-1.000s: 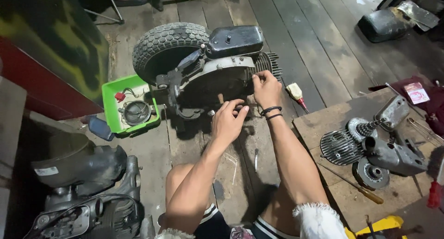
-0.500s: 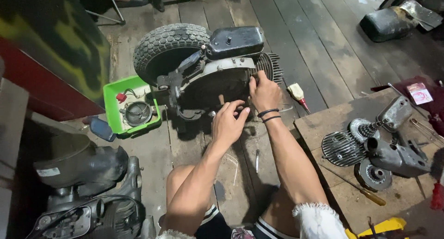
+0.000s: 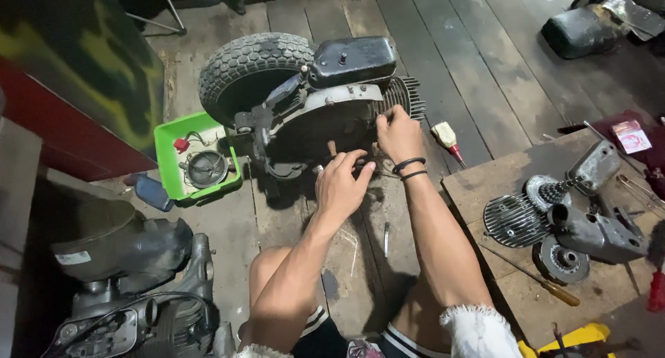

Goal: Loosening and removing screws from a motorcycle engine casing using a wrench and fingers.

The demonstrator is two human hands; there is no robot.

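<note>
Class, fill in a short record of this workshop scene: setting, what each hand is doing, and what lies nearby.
Setting: wooden plank floor, person seated, seen from above
Main item: small engine unit with a knobby tyre, lying on the floor
Left hand: fingers on the engine's lower edge
Right hand: touching the engine near its cooling fins
Left of engine: green tray with small parts
Right: board with engine parts, screwdriver

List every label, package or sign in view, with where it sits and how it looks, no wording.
White sticker: on the dark engine part at lower left, a small rectangle.
Red and white packet: far right on the dark red surface, small, flat and rectangular.
Small tube: on the floorboards right of the right hand, cream body, red tip.
No signs or screens show.
</note>
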